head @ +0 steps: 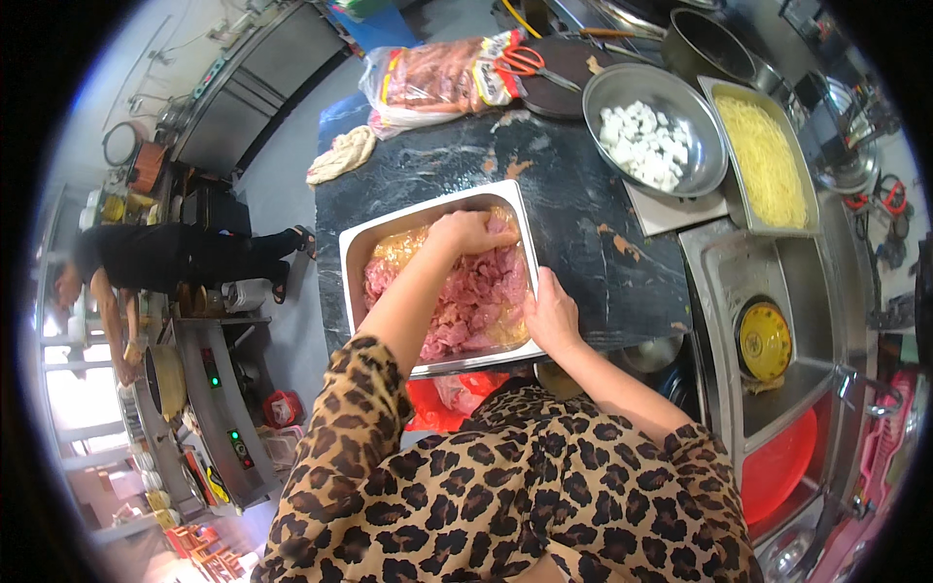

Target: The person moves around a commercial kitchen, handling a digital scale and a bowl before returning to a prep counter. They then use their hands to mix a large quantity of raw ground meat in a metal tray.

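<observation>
A rectangular stainless steel pan (pixel 440 204) sits on the dark marbled table in front of me. It holds raw sliced meat (pixel 466 291) with a yellowish, glossy liquid (pixel 397 248) towards its far left side. My left hand (pixel 466 235) reaches into the meat near the far right corner, and its fingertips are hidden, so I cannot see whether they grip any. On the right side of the pan, my right hand (pixel 552 310) grips the rim with the thumb outside along the edge.
Beyond the pan lie a plastic bag of sausages (pixel 437 76), orange-handled scissors (pixel 532 64) and a cloth (pixel 342 154). At right stand a bowl of white cubes (pixel 594 138), a tray of yellow noodles (pixel 735 175) and a sink (pixel 729 262). Another person (pixel 182 251) works at left.
</observation>
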`<state>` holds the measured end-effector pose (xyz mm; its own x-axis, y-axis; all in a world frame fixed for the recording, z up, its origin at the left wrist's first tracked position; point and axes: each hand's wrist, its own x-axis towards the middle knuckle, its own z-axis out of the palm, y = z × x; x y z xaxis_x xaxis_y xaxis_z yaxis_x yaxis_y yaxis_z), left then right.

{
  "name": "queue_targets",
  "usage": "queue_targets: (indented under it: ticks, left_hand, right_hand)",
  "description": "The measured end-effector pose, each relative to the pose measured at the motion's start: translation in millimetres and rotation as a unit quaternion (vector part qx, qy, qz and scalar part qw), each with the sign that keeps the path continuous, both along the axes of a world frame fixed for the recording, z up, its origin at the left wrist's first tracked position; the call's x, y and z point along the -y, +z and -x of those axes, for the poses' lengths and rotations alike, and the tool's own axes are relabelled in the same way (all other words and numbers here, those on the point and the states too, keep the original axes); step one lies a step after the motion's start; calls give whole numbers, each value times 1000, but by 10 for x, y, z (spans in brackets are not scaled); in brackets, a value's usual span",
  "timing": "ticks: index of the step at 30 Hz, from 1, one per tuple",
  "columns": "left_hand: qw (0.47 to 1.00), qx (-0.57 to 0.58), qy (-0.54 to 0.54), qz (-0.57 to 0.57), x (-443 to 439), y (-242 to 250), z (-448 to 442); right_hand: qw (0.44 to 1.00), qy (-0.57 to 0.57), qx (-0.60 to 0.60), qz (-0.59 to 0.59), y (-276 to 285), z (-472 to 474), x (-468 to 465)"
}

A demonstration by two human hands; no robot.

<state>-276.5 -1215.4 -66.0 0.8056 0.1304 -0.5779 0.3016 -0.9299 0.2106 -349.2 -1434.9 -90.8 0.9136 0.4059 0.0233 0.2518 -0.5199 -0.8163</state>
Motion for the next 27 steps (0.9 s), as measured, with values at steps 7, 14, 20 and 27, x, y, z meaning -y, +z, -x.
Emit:
queue_targets:
  ticks: [7, 14, 20, 27]
  left_hand:
    - [984, -88, -144, 51, 265, 98, 54]
    - [950, 130, -267, -99, 337, 558, 1513]
    - [941, 133, -267, -157, 368, 123, 1405]
    - [960, 200, -158, -114, 360, -135, 885]
  right_hand:
    - [1000, -11, -3, 16, 19, 1, -5]
    - [997, 10, -76, 15, 101, -17, 10]
    - [995, 23, -90, 21, 107, -27, 15]
    - [996, 14, -83, 23, 96, -8, 22]
